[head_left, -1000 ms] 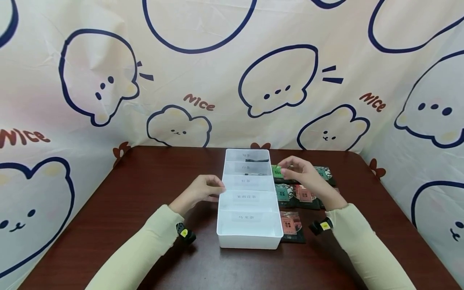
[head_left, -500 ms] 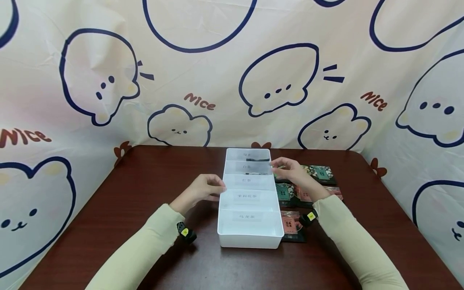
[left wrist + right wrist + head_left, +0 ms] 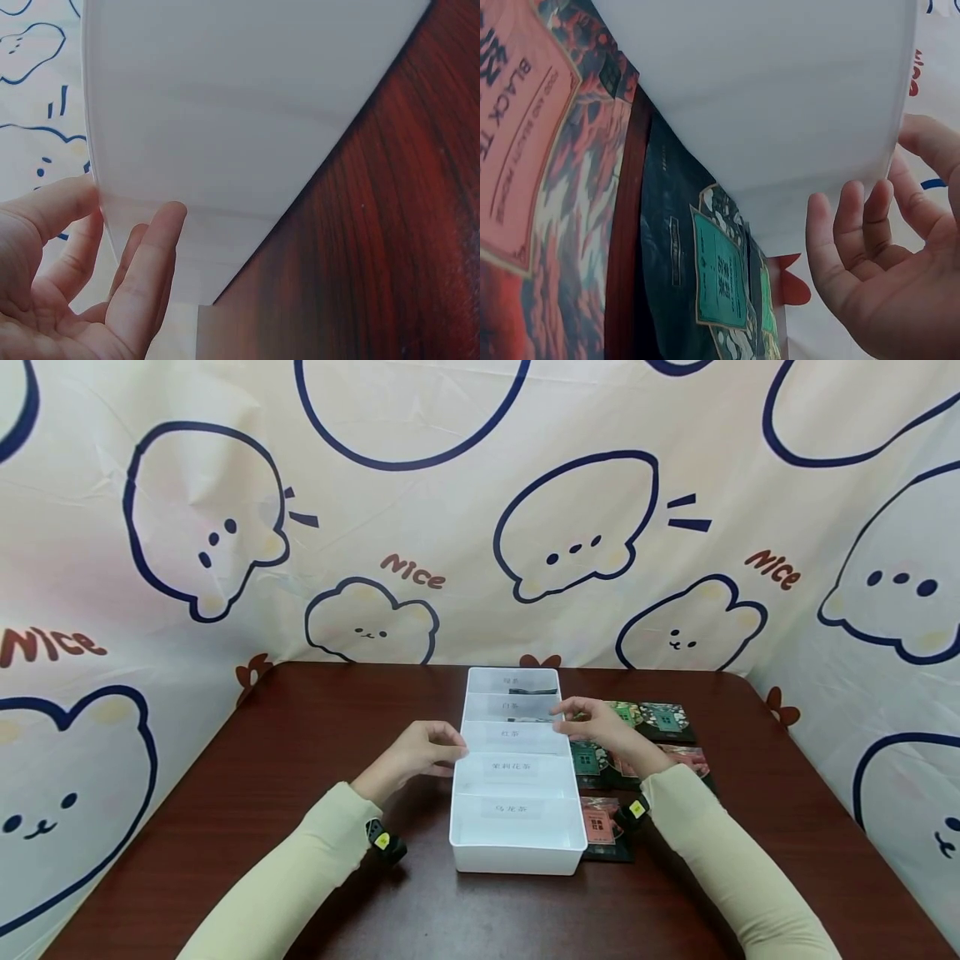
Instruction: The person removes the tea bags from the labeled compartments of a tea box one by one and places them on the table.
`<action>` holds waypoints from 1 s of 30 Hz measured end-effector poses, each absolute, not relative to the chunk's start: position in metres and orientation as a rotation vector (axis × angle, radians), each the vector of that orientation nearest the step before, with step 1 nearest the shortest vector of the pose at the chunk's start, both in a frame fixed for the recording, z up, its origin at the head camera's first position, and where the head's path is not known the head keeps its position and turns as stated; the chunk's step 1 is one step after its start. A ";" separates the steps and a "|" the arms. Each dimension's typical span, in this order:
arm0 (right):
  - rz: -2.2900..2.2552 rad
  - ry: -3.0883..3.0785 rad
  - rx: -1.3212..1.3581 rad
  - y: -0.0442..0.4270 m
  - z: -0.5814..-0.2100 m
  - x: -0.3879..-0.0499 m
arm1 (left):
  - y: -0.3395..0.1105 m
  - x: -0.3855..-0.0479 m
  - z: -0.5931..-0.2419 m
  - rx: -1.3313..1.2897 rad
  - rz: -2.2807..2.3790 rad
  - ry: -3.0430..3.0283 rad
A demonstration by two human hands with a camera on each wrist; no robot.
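Observation:
A long white divided box (image 3: 517, 857) stands on the table, with printed labels in its compartments. Thin dark packet edges (image 3: 532, 692) show in the two far compartments. On the box's left side, my left hand (image 3: 420, 749) pinches the rim between thumb and index finger; its other fingers lie along the outer wall (image 3: 225, 112). Opposite, my right hand (image 3: 600, 727) has thumb and index finger at the right rim, gripping it lightly, while the remaining fingers curl loosely below. The thumb tips are partly hidden behind the rim in both wrist views.
Tea packets lie right of the box: teal ones (image 3: 666, 720), green ones (image 3: 624, 713), and a red one (image 3: 600, 828) nearest me. One red packet (image 3: 525, 142) reads "BLACK TE". A brown table (image 3: 322, 718) meets a patterned cloth backdrop (image 3: 465, 510).
My right hand has moved left from over the green packets to the box's right rim, then slightly nearer along it. My left hand and the box have stayed put.

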State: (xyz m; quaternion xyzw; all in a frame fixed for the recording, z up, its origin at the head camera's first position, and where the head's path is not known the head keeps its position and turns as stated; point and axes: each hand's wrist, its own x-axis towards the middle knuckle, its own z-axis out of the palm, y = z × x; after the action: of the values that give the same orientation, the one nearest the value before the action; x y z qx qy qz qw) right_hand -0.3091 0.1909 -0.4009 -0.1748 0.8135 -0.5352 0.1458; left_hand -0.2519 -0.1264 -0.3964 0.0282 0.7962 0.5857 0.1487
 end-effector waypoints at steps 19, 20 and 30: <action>-1.367 2.474 -0.511 0.180 -0.401 -0.312 | -0.126 -0.252 -0.397 0.057 1.685 2.285; -1.365 2.479 -0.509 0.180 -0.400 -0.312 | -0.126 -0.252 -0.397 0.055 1.683 2.287; -1.398 2.552 -0.419 0.175 -0.397 -0.310 | -0.125 -0.250 -0.395 0.066 1.696 2.279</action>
State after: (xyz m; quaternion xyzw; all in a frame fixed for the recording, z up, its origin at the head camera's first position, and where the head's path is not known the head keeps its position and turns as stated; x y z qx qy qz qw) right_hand -0.3104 0.1755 -0.3973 -0.1418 0.8637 -0.4731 0.1009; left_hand -0.2501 -0.1253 -0.3951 0.0228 0.7930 0.5901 0.1497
